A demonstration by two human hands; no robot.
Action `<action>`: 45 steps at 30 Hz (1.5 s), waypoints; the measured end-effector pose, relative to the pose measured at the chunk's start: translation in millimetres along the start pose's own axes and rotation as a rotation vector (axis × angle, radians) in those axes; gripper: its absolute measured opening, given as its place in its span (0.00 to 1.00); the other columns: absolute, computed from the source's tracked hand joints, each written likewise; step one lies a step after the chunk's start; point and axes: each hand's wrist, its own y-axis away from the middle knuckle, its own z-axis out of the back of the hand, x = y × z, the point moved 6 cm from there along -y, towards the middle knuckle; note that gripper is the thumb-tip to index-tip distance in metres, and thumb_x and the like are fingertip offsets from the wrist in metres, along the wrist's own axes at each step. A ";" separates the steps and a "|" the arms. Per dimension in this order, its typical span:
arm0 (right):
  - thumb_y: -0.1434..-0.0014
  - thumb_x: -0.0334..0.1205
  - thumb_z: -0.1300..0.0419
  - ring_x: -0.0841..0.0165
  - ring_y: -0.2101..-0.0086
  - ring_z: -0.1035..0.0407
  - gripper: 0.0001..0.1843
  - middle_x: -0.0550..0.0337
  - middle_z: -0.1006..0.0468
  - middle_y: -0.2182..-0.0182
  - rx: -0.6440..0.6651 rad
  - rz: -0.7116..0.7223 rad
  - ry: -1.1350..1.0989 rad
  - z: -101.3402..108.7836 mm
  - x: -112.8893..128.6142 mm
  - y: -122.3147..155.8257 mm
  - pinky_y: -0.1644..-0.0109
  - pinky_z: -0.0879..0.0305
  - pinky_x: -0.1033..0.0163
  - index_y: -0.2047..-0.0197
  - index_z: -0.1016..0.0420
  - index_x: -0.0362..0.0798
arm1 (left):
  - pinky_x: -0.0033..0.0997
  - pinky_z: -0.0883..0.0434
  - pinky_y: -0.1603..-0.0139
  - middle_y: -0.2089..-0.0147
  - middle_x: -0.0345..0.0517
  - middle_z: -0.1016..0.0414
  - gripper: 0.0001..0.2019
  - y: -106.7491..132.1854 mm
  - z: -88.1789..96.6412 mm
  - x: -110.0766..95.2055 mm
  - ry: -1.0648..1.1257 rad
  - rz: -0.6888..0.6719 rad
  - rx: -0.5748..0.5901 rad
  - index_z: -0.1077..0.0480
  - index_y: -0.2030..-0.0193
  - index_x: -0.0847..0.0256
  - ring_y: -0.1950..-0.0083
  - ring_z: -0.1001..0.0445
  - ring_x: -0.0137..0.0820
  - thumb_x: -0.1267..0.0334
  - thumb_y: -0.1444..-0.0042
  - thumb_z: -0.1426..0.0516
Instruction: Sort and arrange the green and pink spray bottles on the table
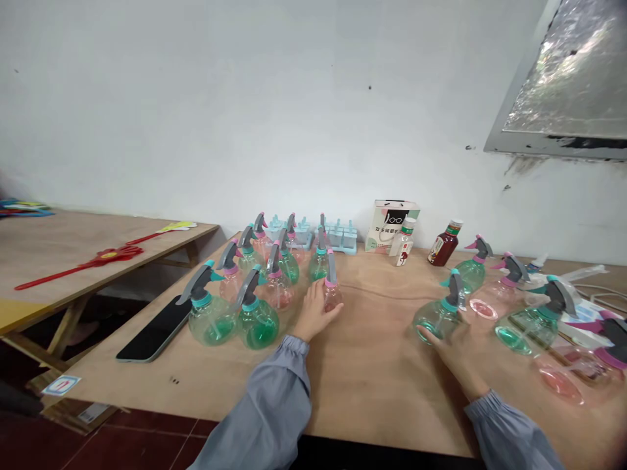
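My left hand (316,311) is closed round a pink spray bottle (334,297) with a grey trigger head, upright at table height beside a group of similar bottles. Over on the right, my right hand (453,349) grips a green spray bottle (434,318) low on its round body; some fingers are hidden behind it. Near my left arm stand a green spray bottle (259,324) and another green spray bottle (213,321), both holding some green liquid. To the right of my right hand are a green spray bottle (526,326) and a pink spray bottle (563,372).
A phone (154,333) lies at the table's left edge. Light-blue moulds (340,236), a paper box (386,225), a clear bottle (403,243) and a dark red bottle (443,245) stand by the wall. A second table (59,251) on the left bears a red flower-shaped item (110,256).
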 end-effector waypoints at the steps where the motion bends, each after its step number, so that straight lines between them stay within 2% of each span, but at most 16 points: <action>1: 0.62 0.77 0.33 0.37 0.34 0.47 0.57 0.36 0.39 0.35 -0.014 0.004 0.061 0.4 -3.6 -1.6 0.34 0.48 0.29 0.36 0.35 0.53 | 0.55 0.35 0.33 0.36 0.59 0.34 0.36 0.2 -0.2 -0.1 -0.004 -0.001 -0.004 0.45 0.32 0.58 0.34 0.33 0.49 0.55 0.44 0.36; 3: 0.61 0.81 0.37 0.33 0.34 0.49 0.61 0.31 0.41 0.35 -0.025 0.006 0.214 0.2 -11.7 -14.9 0.35 0.51 0.26 0.34 0.37 0.47 | 0.55 0.35 0.33 0.36 0.59 0.34 0.36 0.6 -0.2 -0.4 -0.014 0.004 -0.014 0.45 0.33 0.59 0.34 0.33 0.50 0.55 0.44 0.36; 7: 0.53 0.82 0.45 0.34 0.40 0.40 0.61 0.26 0.34 0.42 -0.030 -0.042 0.424 -9.9 -36.3 -65.4 0.39 0.44 0.30 0.34 0.39 0.38 | 0.54 0.35 0.33 0.37 0.59 0.34 0.36 1.3 -0.4 -1.8 -0.014 -0.002 -0.014 0.45 0.33 0.58 0.34 0.33 0.49 0.55 0.44 0.36; 12: 0.52 0.83 0.49 0.35 0.38 0.41 0.68 0.17 0.35 0.41 -0.106 -0.132 0.397 -32.4 -58.6 -111.9 0.34 0.46 0.36 0.35 0.43 0.24 | 0.54 0.35 0.33 0.36 0.59 0.34 0.36 1.6 0.1 -2.0 -0.016 -0.007 -0.026 0.45 0.32 0.58 0.34 0.33 0.48 0.54 0.44 0.36; 17: 0.53 0.80 0.45 0.37 0.36 0.45 0.67 0.17 0.38 0.38 -0.132 -0.243 0.331 -44.9 -61.1 -121.9 0.32 0.48 0.37 0.35 0.44 0.24 | 0.54 0.36 0.32 0.36 0.59 0.34 0.36 2.5 -1.5 -2.0 -0.022 -0.007 -0.014 0.46 0.32 0.58 0.33 0.33 0.48 0.54 0.43 0.36; 21: 0.58 0.79 0.40 0.41 0.36 0.44 0.68 0.23 0.41 0.35 -0.242 -0.308 0.093 -39.8 -51.5 -101.0 0.32 0.47 0.37 0.33 0.48 0.31 | 0.55 0.37 0.30 0.34 0.60 0.35 0.37 4.7 -4.0 -6.3 0.004 0.014 0.023 0.46 0.31 0.58 0.30 0.36 0.50 0.52 0.43 0.36; 23: 0.54 0.79 0.44 0.44 0.36 0.43 0.61 0.28 0.43 0.35 -0.279 -0.269 -0.064 -42.7 -35.8 -78.2 0.32 0.48 0.37 0.34 0.47 0.37 | 0.56 0.39 0.29 0.32 0.61 0.37 0.39 5.6 -5.4 -12.7 0.040 0.017 0.057 0.47 0.30 0.58 0.27 0.39 0.52 0.51 0.43 0.36; 25: 0.47 0.77 0.50 0.47 0.37 0.41 0.52 0.33 0.39 0.36 -0.224 -0.206 -0.151 -56.0 -10.4 -50.3 0.32 0.46 0.37 0.36 0.42 0.41 | 0.54 0.39 0.28 0.31 0.60 0.37 0.37 6.6 -8.3 -22.3 0.105 -0.001 0.119 0.48 0.29 0.58 0.27 0.39 0.50 0.52 0.41 0.38; 28: 0.46 0.72 0.43 0.55 0.45 0.29 0.39 0.44 0.25 0.46 0.038 -0.084 -0.292 -93.6 46.2 -8.0 0.37 0.34 0.45 0.45 0.31 0.47 | 0.51 0.36 0.29 0.33 0.57 0.33 0.33 10.0 -16.3 -37.7 0.215 -0.038 0.229 0.48 0.28 0.56 0.30 0.34 0.45 0.56 0.37 0.42; 30: 0.49 0.59 0.30 0.55 0.39 0.33 0.37 0.47 0.28 0.40 0.382 0.066 -0.522 -124.9 97.4 17.8 0.31 0.41 0.45 0.41 0.31 0.51 | 0.51 0.34 0.30 0.34 0.56 0.32 0.32 14.5 -23.1 -44.8 0.253 -0.057 0.256 0.47 0.28 0.54 0.31 0.32 0.44 0.56 0.37 0.42; 31: 0.53 0.54 0.26 0.55 0.37 0.36 0.40 0.49 0.29 0.37 0.468 0.089 -0.603 -133.8 118.2 27.1 0.29 0.43 0.46 0.39 0.31 0.52 | 0.52 0.34 0.30 0.33 0.57 0.33 0.33 17.6 -26.7 -46.9 0.261 -0.065 0.252 0.47 0.28 0.54 0.31 0.33 0.45 0.55 0.37 0.42; 34: 0.54 0.47 0.24 0.58 0.38 0.34 0.41 0.51 0.28 0.38 0.537 0.015 -0.748 -147.2 153.2 36.3 0.32 0.39 0.49 0.38 0.31 0.55 | 0.57 0.36 0.30 0.30 0.62 0.37 0.40 28.6 -37.4 -47.8 0.265 -0.055 0.229 0.52 0.26 0.58 0.29 0.36 0.50 0.52 0.41 0.39; 37: 0.50 0.52 0.27 0.59 0.44 0.28 0.30 0.53 0.22 0.45 0.518 -0.075 -0.744 -150.9 152.3 31.2 0.35 0.35 0.50 0.45 0.25 0.55 | 0.59 0.38 0.29 0.30 0.65 0.38 0.43 29.6 -37.0 -43.8 0.257 -0.029 0.160 0.52 0.27 0.60 0.29 0.36 0.51 0.49 0.42 0.37; 40: 0.51 0.57 0.29 0.58 0.46 0.26 0.25 0.55 0.18 0.51 0.464 -0.126 -0.726 -146.9 135.5 24.0 0.35 0.35 0.48 0.52 0.21 0.55 | 0.56 0.44 0.25 0.28 0.62 0.41 0.34 4.4 -12.5 -28.6 0.226 0.051 -0.158 0.49 0.29 0.59 0.26 0.41 0.47 0.50 0.37 0.43; 42: 0.50 0.61 0.32 0.58 0.47 0.25 0.24 0.56 0.17 0.53 0.423 -0.194 -0.760 -142.4 125.1 21.0 0.37 0.33 0.49 0.57 0.20 0.54 | 0.53 0.48 0.24 0.27 0.62 0.43 0.33 -22.8 2.4 -12.0 0.180 0.138 -0.362 0.50 0.29 0.59 0.24 0.45 0.45 0.52 0.36 0.43; 45: 0.49 0.68 0.36 0.56 0.53 0.22 0.26 0.55 0.15 0.60 0.455 -0.332 -0.854 -140.1 120.8 21.3 0.47 0.26 0.52 0.64 0.20 0.53 | 0.56 0.48 0.25 0.26 0.69 0.46 0.43 -64.8 0.5 17.4 0.051 0.316 -0.377 0.55 0.28 0.65 0.22 0.49 0.51 0.51 0.42 0.38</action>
